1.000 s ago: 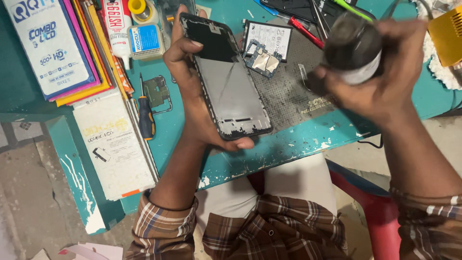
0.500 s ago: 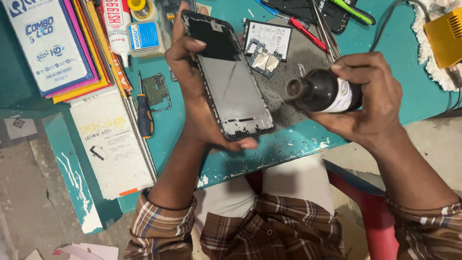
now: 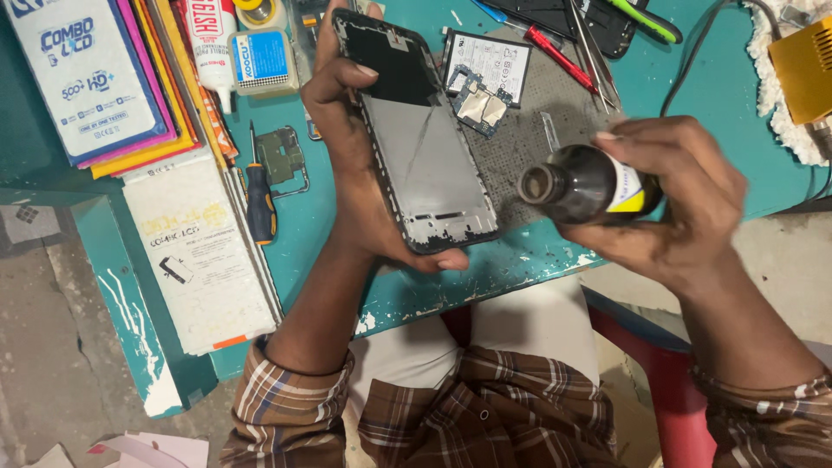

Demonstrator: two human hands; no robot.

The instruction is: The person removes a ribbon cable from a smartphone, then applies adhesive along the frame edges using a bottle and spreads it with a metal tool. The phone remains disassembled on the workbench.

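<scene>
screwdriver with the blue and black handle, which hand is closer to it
Left. The left hand, gripping the opened phone, is just beside the screwdriver. The right hand holds a dark bottle far across the table.

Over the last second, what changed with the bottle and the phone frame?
The right hand has turned the dark bottle from upright, bottom toward the camera, onto its side, its open mouth now pointing left at the phone frame, and brought it lower. The left hand keeps the same grip on the frame. The screwdriver and teal table are unchanged.
</scene>
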